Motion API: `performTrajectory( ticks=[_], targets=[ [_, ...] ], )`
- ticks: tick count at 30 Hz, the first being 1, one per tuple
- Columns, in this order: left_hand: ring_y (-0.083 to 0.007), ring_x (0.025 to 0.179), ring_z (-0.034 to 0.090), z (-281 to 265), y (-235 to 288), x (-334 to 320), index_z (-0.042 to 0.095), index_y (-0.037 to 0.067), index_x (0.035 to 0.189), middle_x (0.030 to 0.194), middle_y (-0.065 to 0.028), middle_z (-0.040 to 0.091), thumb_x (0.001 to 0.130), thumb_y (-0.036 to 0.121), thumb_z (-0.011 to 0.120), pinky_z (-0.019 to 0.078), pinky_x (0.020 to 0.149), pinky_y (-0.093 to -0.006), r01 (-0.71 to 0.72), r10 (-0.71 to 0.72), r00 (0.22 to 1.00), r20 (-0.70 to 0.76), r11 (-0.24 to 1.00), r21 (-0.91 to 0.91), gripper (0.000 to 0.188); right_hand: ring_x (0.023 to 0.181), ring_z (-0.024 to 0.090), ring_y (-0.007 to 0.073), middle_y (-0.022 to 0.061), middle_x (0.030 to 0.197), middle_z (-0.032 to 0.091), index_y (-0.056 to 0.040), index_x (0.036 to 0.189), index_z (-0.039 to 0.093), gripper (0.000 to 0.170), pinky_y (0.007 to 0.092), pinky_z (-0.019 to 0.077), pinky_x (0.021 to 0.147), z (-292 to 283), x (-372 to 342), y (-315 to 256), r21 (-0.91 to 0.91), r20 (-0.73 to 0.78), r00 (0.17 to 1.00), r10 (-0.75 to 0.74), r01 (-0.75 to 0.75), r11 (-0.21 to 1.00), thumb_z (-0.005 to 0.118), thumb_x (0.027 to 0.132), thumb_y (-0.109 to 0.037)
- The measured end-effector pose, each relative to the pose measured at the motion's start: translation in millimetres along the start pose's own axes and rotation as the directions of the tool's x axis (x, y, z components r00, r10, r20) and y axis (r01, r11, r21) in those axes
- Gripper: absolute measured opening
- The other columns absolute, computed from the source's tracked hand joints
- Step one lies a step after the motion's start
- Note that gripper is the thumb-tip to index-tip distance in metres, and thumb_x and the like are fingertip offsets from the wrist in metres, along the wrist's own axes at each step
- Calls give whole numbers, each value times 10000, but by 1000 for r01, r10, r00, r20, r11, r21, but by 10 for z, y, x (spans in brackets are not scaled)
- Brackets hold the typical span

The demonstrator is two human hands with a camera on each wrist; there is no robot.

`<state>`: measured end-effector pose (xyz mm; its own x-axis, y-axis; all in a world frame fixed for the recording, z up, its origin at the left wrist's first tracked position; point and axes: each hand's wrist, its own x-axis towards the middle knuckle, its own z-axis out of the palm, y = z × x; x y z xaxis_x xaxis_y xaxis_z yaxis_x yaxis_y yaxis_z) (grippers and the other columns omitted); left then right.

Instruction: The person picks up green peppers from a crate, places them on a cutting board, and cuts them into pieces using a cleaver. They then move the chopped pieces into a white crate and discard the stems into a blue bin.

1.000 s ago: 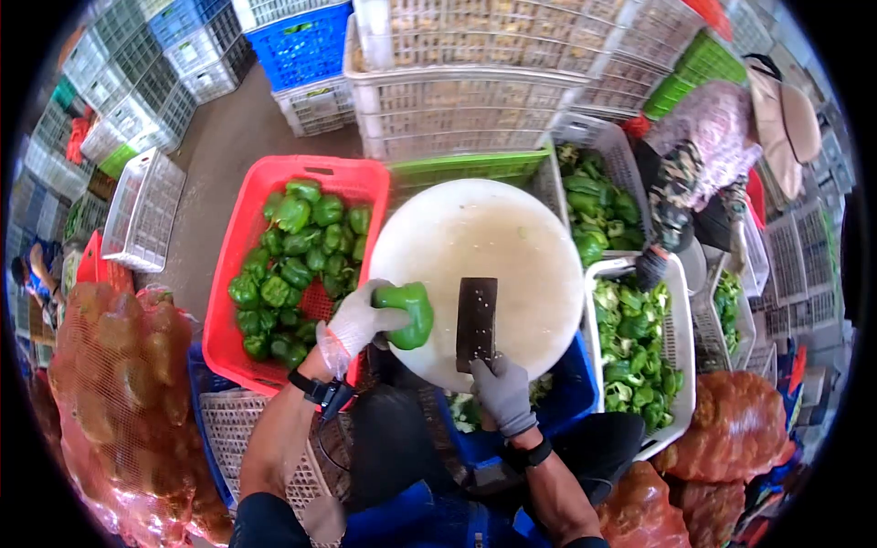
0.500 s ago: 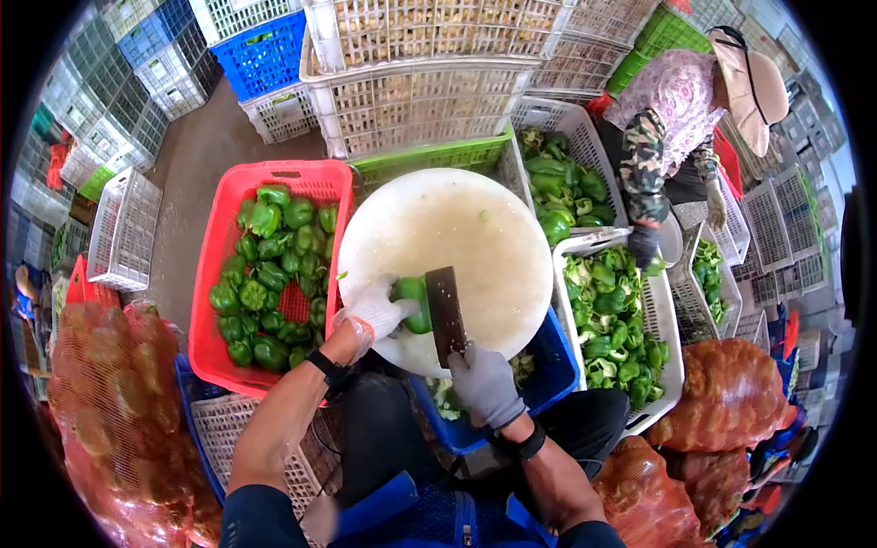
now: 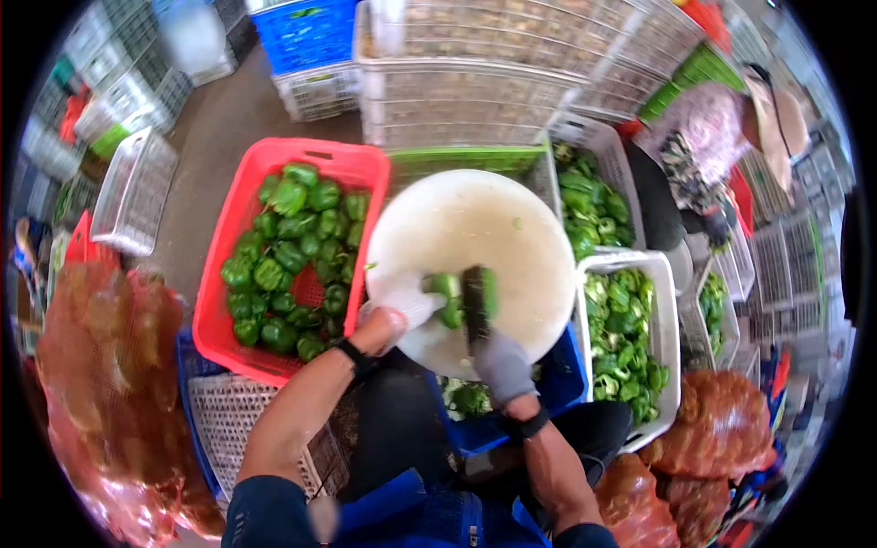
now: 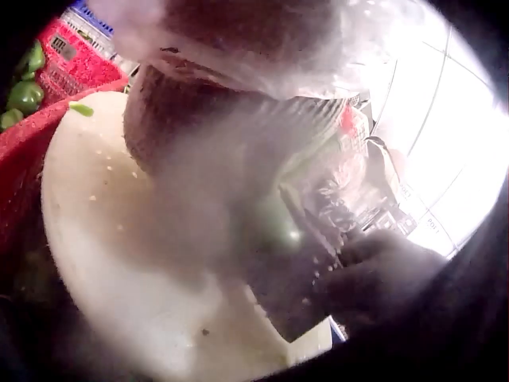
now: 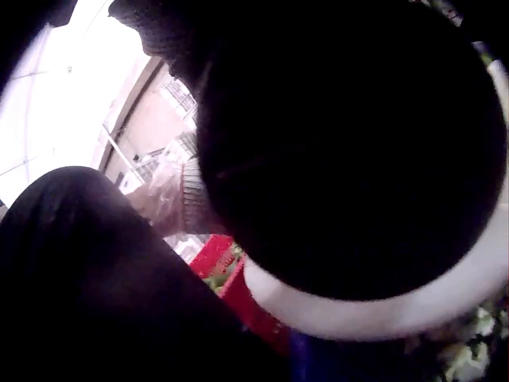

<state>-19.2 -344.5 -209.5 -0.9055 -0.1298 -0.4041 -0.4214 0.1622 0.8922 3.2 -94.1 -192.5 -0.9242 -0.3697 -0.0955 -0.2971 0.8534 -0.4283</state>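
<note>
On the round white chopping board (image 3: pixel 530 237), a green bell pepper (image 3: pixel 446 289) is split in two, with the cleaver's (image 3: pixel 475 310) dark blade between the parts. My left hand (image 3: pixel 411 303), in a white glove, holds the left part at its side. In its grey glove, my right hand (image 3: pixel 502 363) grips the cleaver's handle. The left wrist view shows the pepper (image 4: pixel 274 227) hazily beside the seed-specked blade (image 4: pixel 286 306). Most of the right wrist view is dark.
At left stands a red crate (image 3: pixel 219 274) of whole peppers. Cut peppers fill a white crate (image 3: pixel 674 338) at right. A blue crate (image 3: pixel 571 379) sits below the board, and mesh sacks (image 3: pixel 100 393) lie at both sides. Another person (image 3: pixel 690 137) works at upper right.
Both hands have brought the pepper and cleaver together over the board. The blade has gone through the pepper, which was whole, and its right part now lies beyond the blade.
</note>
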Motion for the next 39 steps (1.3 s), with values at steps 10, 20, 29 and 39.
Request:
performTrajectory(
  ticks=[10, 20, 29, 39],
  targets=[
    [-282, 874, 781, -960, -451, -355, 697, 23, 1361, 1085, -183, 799, 956, 273, 753, 620, 799, -397, 162, -121, 936, -331, 982, 99, 479, 696, 767, 393, 202, 719, 735, -8, 949, 750, 370, 510, 592, 682, -136, 128, 141, 160, 184, 951, 246, -276, 948, 621, 1032, -344],
    [-496, 1387, 601, -1454, -1745, 87, 458, 127, 1651, 1521, -304, 550, 822, 214, 907, 569, 1101, -539, 468, -397, 881, -258, 645, 604, 946, 731, 731, 471, 256, 746, 712, -4, 907, 732, 333, 555, 563, 661, -172, 251, -15, 116, 194, 920, 340, -365, 924, 626, 1026, -297],
    [-496, 1329, 629, -1348, -1570, 79, 502, 76, 1547, 1451, -301, 573, 698, 196, 941, 568, 1119, -494, 589, -390, 788, -476, 703, 399, 963, 755, 712, 511, 265, 769, 711, -23, 954, 721, 274, 574, 563, 665, -141, 202, -14, 142, 100, 954, 282, -294, 945, 655, 1035, -276],
    [-360, 1231, 698, -1512, -75, -1028, 554, 36, 1482, 1306, -196, 704, 578, 197, 1001, 548, 1110, -425, 7, 151, 860, -488, 952, 307, 1021, 712, 735, 455, 230, 748, 725, -41, 986, 742, 300, 546, 578, 661, -270, 157, 60, 406, 241, 912, 332, -405, 819, 664, 1026, -328]
  ],
)
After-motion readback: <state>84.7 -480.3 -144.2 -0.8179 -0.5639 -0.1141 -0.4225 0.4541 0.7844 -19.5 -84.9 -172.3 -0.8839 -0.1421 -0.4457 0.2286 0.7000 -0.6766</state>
